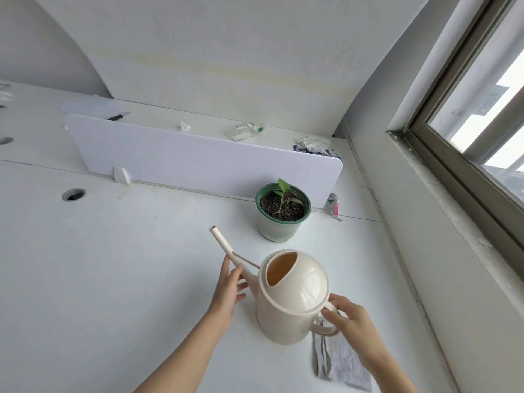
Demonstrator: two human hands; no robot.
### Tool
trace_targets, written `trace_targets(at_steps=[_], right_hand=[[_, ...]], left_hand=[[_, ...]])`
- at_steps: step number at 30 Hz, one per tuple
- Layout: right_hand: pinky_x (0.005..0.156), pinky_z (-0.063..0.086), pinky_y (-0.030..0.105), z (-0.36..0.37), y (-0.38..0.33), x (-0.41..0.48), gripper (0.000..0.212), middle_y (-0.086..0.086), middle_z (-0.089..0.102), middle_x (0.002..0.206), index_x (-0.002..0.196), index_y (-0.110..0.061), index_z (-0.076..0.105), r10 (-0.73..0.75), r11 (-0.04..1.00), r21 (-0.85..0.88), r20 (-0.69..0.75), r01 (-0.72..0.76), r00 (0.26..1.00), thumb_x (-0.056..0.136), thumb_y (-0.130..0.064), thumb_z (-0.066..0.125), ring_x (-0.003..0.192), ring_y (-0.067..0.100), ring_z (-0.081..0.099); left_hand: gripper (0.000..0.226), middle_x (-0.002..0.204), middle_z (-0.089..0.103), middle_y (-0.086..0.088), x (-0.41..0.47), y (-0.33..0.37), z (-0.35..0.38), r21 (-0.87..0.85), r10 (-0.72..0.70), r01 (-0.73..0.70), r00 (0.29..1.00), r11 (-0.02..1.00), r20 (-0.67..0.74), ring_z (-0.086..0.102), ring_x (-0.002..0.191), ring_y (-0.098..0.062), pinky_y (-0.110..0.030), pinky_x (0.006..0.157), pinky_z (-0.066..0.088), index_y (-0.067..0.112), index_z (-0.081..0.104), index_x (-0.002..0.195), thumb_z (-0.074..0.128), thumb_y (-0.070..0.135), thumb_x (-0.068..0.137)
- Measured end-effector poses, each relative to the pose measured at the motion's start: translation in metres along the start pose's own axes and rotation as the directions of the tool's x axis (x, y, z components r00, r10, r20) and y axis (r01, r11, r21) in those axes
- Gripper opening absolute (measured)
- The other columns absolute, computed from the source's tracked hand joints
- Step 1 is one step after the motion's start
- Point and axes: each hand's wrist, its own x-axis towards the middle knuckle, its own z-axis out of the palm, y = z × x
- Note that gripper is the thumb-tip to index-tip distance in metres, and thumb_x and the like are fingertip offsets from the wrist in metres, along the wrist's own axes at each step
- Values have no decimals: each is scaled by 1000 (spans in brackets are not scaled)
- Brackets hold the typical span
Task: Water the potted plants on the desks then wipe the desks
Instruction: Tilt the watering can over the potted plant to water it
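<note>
Near the front edge of the white tabletop (99, 265), the cream watering can (292, 302) stands upright, spout (226, 248) pointing away and to the left. My right hand (351, 321) has its grip closed around the handle (326, 330) at the can's rear. My left hand (226, 293) pinches the lower spout between thumb and fingers. Just beyond the can, apart from it, sits the potted plant (283, 211), a small green seedling in dark soil, close to the white divider panel (198, 163). Partly under the can's handle side lies a grey cloth (340, 364), flat on the tabletop.
</note>
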Motion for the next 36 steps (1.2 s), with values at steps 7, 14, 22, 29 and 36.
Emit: trace_targets(at_steps=[7,14,22,29,36], right_hand=[[70,42,10,31,14,18,16,0,64,89,67,0,60,5,998,-58,86,0,996,83,-1,57,85,10,57],[68,42,10,46,9,25,13,4,57,81,85,3,65,-24,997,-73,152,36,988,83,-8,59,78,11,52],[61,41,3,50,3,27,17,3,56,82,76,-18,60,-24,995,-91,220,45,975,86,-5,56,71,6,51],[69,43,9,45,4,35,6,-2,60,83,81,-15,61,-16,986,-153,286,62,958,85,-11,60,80,10,55],[75,48,13,17,-14,52,15,-7,68,91,91,-18,66,10,999,-38,338,3,941,85,-5,60,86,4,62]], left_hand=[[47,136,52,-8,0,5,-28,23,35,-33,995,999,-98,55,110,-26,-38,91,37,38,25,143,36,35,97],[45,134,53,-6,-5,7,-44,-1,58,-59,987,998,-152,54,112,-24,-43,97,35,39,27,141,37,35,97],[45,134,54,-6,-9,1,-50,-23,37,-43,980,999,-195,51,122,-27,-45,100,35,42,28,140,37,40,96],[46,133,51,-11,-12,14,-54,103,-4,27,975,994,-221,53,107,-28,-40,90,42,29,27,144,34,33,99],[30,112,59,-11,-32,53,-52,213,84,-28,963,977,-257,58,95,-27,-35,81,41,11,53,122,47,19,94]])
